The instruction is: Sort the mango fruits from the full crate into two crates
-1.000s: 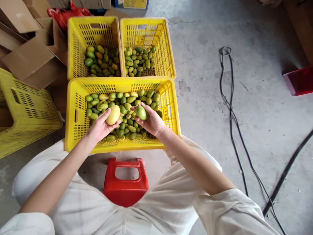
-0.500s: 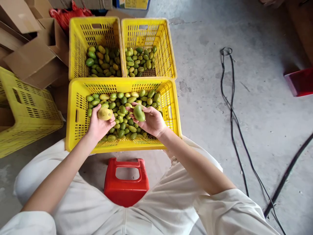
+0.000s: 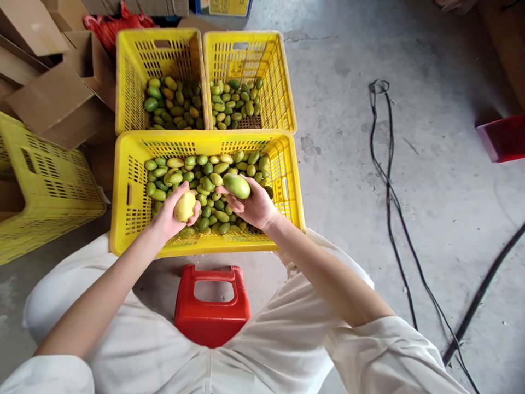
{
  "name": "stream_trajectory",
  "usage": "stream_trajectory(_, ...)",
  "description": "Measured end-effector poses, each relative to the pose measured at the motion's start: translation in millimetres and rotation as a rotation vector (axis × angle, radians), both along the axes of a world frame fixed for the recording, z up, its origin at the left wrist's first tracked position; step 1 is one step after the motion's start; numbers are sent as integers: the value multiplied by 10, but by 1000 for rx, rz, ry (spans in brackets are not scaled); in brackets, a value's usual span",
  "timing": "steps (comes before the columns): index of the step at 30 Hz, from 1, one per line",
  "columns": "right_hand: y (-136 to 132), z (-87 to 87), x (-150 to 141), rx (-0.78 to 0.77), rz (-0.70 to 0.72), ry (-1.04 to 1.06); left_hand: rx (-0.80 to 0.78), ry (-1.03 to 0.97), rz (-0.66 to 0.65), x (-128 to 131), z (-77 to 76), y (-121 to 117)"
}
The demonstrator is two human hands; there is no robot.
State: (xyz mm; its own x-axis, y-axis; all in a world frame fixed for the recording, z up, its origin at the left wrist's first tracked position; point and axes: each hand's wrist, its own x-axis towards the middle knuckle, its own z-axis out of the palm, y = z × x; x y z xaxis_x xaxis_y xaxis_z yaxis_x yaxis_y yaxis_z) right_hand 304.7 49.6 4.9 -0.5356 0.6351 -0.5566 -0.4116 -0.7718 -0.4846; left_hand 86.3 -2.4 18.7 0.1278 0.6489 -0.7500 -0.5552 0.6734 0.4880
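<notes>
My left hand (image 3: 170,213) is closed round a yellow mango (image 3: 185,206), above the left part of the near yellow crate (image 3: 207,247). A green mango (image 3: 237,186) rests in my right hand (image 3: 256,205), held between thumb and fingers over the crate's right half. Below both hands, the crate holds many small green and yellowish mangoes (image 3: 222,216). My hands and forearms hide some of the fruit.
Two more yellow crates, one at back left (image 3: 159,34) and one at back right (image 3: 250,37), hold similar fruit. Cardboard boxes (image 3: 53,104) and another yellow crate (image 3: 53,191) stand left. A red stool (image 3: 211,323) is between my legs. Black cables (image 3: 389,186) lie on the floor.
Both mangoes have been turned in my hands. My left hand has moved slightly right and down; the green mango now lies more lengthwise in my right hand.
</notes>
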Motion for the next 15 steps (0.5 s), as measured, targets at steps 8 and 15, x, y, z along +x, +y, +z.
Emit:
stream_trajectory(8,-19,-31,-1,59,-51,77,21,-46,60,40,24,22)
stream_trajectory(15,16,-94,24,-44,-14,45,-16,-101,129,4,-28,-23)
